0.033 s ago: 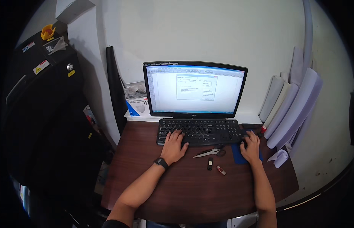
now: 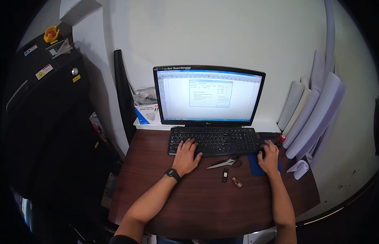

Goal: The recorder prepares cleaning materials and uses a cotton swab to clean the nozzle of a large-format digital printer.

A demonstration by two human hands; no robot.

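My left hand (image 2: 186, 157) rests with its fingers spread on the left end of the black keyboard (image 2: 214, 140); its thumb reaches past the front edge. A dark watch sits on that wrist. On the right, my right hand (image 2: 269, 157) is curved over a computer mouse, mostly hidden beneath it, on the blue mouse pad (image 2: 254, 166). Beyond the keyboard stands a monitor (image 2: 173, 110), showing a dialog box over a white page. Between my hands lie scissors (image 2: 224, 163) with dark handles, a black USB stick (image 2: 225, 175) and a red and silver USB stick (image 2: 237, 182).
Several white paper rolls (image 2: 319, 118) lean on the wall at the right, beside a small red object (image 2: 282, 138). A printed box (image 2: 148, 114) and a black roll (image 2: 123, 93) stand left of the monitor. A large black machine (image 2: 43, 101) fills the left. The brown desk (image 2: 189, 207) carries everything near me.
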